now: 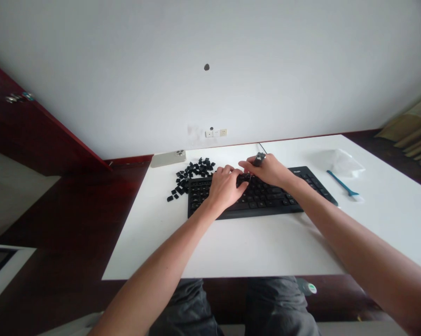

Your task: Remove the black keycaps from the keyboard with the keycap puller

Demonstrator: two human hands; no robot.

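Note:
A black keyboard point(263, 205) lies on the white table, some of its keys covered by my hands. Resting on its upper middle part is my left hand point(225, 186), fingers spread over the keys. My right hand point(266, 169) is closed around a small dark tool point(259, 159), with thin wire tips reaching down to the keys beside my left fingers. Several loose black keycaps point(182, 183) are scattered at the keyboard's upper left, on the tabletop.
A phone point(168, 159) lies at the table's point(259, 247) back left. To the right are a blue brush point(342, 183) and a clear plastic bag point(345, 163). A cable point(263, 148) runs off the back edge. Below the table stands a bottle point(306, 286).

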